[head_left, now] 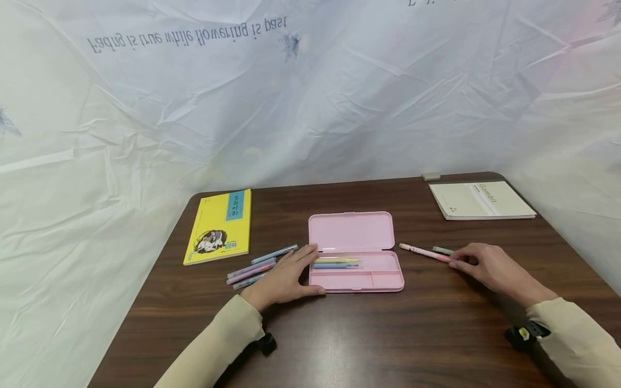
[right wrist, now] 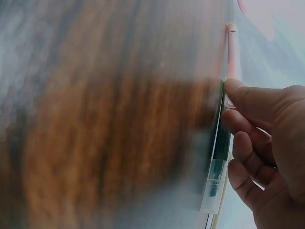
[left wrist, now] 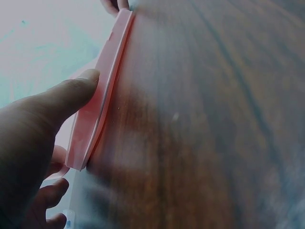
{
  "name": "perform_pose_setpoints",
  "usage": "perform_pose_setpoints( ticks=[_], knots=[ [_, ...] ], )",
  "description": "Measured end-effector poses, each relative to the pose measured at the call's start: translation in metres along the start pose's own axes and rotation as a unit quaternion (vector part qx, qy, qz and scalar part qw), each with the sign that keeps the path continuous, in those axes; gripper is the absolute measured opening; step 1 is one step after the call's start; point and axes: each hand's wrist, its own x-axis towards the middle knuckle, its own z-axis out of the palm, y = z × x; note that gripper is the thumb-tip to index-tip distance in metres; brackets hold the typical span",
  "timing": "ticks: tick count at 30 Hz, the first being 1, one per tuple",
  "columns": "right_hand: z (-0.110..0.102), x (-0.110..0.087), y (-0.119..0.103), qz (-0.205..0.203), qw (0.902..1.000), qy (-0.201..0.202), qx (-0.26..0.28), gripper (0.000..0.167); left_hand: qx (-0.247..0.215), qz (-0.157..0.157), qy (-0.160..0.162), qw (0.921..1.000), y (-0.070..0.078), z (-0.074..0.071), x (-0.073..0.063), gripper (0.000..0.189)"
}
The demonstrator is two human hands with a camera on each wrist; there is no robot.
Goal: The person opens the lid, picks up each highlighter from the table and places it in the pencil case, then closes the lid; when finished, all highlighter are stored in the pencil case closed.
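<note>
A pink pencil case (head_left: 356,280) lies with its lid raised back on the table, several yellow and blue pens (head_left: 336,264) in its rear compartment. My left hand (head_left: 283,277) holds the case by its left end; in the left wrist view the thumb (left wrist: 78,93) presses the front wall. To the right, my right hand (head_left: 490,269) pinches the near end of a white-and-pink pen (head_left: 424,251) between thumb and index finger. Right beside it lies a dark green pen (right wrist: 221,143) with a clear cap, partly hidden by the hand in the head view.
Several blue and purple pens (head_left: 252,271) lie left of the case, near my left wrist. A yellow book (head_left: 213,215) rests at the back left, a cream notebook (head_left: 466,207) at the back right. A small pale block (head_left: 430,177) sits at the table's far edge, before a white curtain.
</note>
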Motion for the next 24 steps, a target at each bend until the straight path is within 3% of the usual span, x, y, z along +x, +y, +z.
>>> perform_pose_setpoints(
  ticks=[6,11,24],
  knots=[
    [-0.0010,-0.0012,-0.0013,-0.004,0.9996,0.026,-0.009,0.014,-0.004,-0.006,-0.002,1.0000,0.0013,-0.0008,-0.0004,0.097],
    [-0.0026,-0.0013,-0.0027,0.003,0.9997,0.024,-0.011,0.021,-0.003,-0.009,-0.005,0.9999,0.0012,-0.0005,0.0003,0.098],
    [-0.0090,0.0030,-0.0038,-0.012,0.9981,0.060,-0.007,0.012,0.002,-0.007,-0.006,1.0000,0.0001,0.0002,0.0009,0.097]
  ],
)
